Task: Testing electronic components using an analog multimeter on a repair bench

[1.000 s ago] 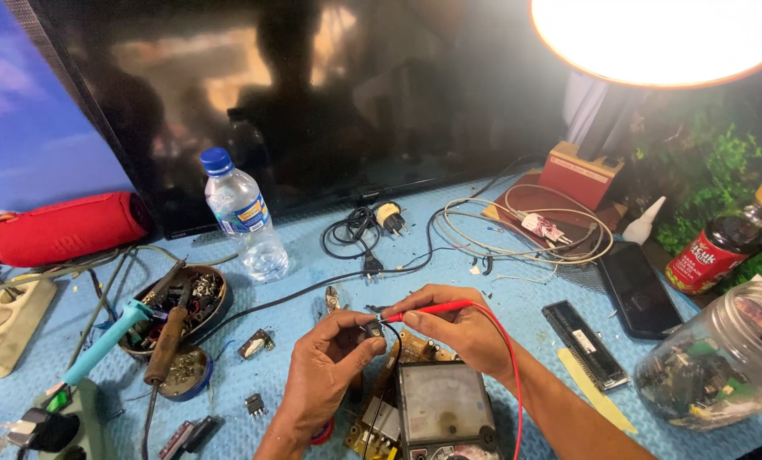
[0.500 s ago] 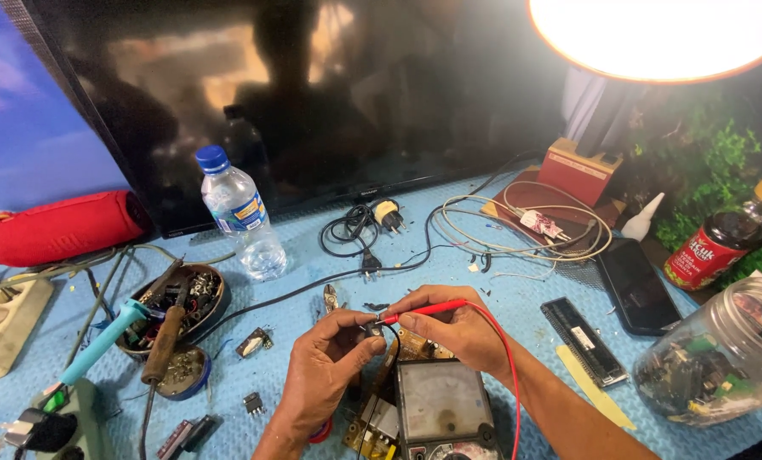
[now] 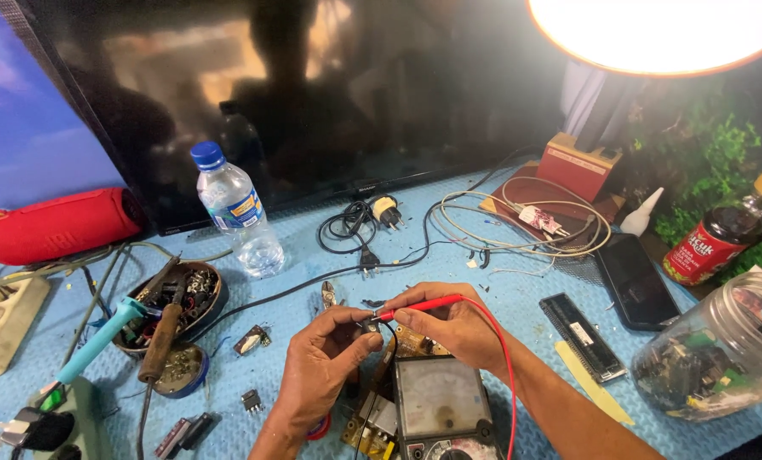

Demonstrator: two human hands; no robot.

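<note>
My right hand pinches the red probe near its tip, red lead looping off right and back down past my forearm. My left hand is pinched shut on a small dark component, thumb and forefinger closed around it; too small to tell what kind. Probe tip meets the component right between both hands, near centre of the blue mat.

Just below my hands, near edge: analog multimeter with pale dial face, partly under my right wrist. Small circuit board with yellowish parts touching its left side.

Left of my hands: small loose parts on the mat, then a round dish full of bits, with a brown-handled tool lying across it. Teal-handled soldering iron further left. Power strip at far left edge.

Far side: clear water bottle with blue cap, upright, in front of a big dark screen. Red cylindrical speaker far left. Black plug and cord mid-far.

Right: black phone flat, dark stick-shaped module near it, clear plastic jar of scrap parts on its side, dark sauce bottle with a red label, lit lamp overhead.
</note>
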